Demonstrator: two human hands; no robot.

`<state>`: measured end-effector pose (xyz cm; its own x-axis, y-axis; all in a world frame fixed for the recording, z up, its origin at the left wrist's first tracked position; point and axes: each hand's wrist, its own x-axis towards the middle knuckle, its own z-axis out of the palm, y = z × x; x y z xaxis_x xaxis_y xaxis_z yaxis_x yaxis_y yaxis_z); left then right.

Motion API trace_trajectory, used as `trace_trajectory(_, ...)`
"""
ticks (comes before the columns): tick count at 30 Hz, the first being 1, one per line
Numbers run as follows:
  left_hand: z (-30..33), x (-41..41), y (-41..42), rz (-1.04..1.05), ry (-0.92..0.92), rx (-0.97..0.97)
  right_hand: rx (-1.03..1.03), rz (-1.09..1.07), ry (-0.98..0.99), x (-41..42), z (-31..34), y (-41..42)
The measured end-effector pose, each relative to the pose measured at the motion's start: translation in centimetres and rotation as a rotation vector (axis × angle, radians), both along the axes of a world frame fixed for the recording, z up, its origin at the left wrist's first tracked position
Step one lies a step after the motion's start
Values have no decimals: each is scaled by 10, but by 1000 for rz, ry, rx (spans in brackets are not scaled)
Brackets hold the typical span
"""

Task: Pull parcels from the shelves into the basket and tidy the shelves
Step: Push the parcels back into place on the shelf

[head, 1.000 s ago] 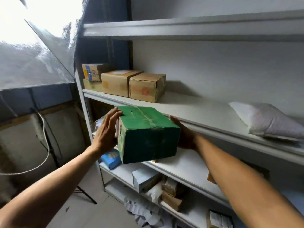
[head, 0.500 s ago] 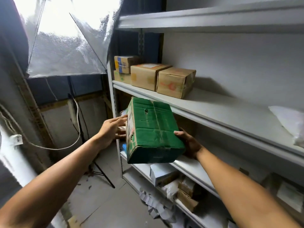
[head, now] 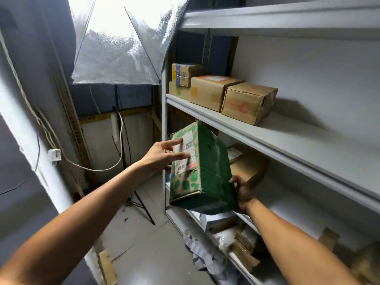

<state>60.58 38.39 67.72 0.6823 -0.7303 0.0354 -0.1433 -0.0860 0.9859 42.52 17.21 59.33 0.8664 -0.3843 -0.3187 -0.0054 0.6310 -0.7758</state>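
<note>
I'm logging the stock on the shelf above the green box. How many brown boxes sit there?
4. Small box at the far left stacked on a lower box; middle box beside them; right box nearest. Others may be hidden behind.

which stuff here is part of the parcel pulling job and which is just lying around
Part of the job:
green box, held in the right hand, left hand fingers flat on its label
brown boxes on the upper shelf
parcels on the lower shelves

Just lying about:
light umbrella
its stand
white cable
</note>
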Motion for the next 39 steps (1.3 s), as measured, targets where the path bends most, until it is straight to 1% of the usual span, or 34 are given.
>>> trace_trajectory(2,-3,2,4,-23,26,69,-40,-33,68,7,-8,-3)
trace_trajectory(5,-13,10,7,-40,59,213,-197,-28,114,17,-8,-3)
trace_trajectory(6,-20,15,7,-19,78,226,-240,-19,110,19,-5,-1)
trace_trajectory(7,-29,21,8,16,131,207,-268,-3,107,21,-3,2)
trace_trajectory(8,-38,27,10,40,222,187,-291,33,104,21,1,5)
trace_trajectory(10,-53,37,14,57,453,165,-326,99,105,21,6,8)
trace_trajectory(11,-56,38,14,71,537,161,-327,114,92,22,8,6)
trace_trajectory(12,-59,38,15,103,569,154,-313,109,76,22,10,3)
trace_trajectory(13,-62,39,16,141,569,141,-285,98,47,24,11,0)
trace_trajectory(15,-70,41,18,209,487,161,-244,44,-3,27,13,-5)
trace_trajectory(17,-86,42,19,248,419,188,-283,53,-8,31,16,-2)
trace_trajectory(20,-108,40,18,289,355,233,-382,155,27,40,20,9)
trace_trajectory(22,-114,32,15,297,365,272,-393,163,33,45,21,14)
trace_trajectory(25,-115,19,11,226,452,292,-373,121,27,50,19,15)
trace_trajectory(27,-111,13,10,163,487,253,-364,63,23,53,19,14)
trace_trajectory(29,-107,10,10,93,493,203,-404,29,31,57,17,12)
trace_trajectory(31,-102,5,8,45,498,160,-469,14,47,60,17,12)
trace_trajectory(34,-98,3,6,27,512,61,-607,-5,107,63,19,15)
trace_trajectory(36,-99,7,9,16,516,-9,-669,17,73,64,20,15)
trace_trajectory(39,-103,19,12,17,581,-108,-789,54,-9,66,28,4)
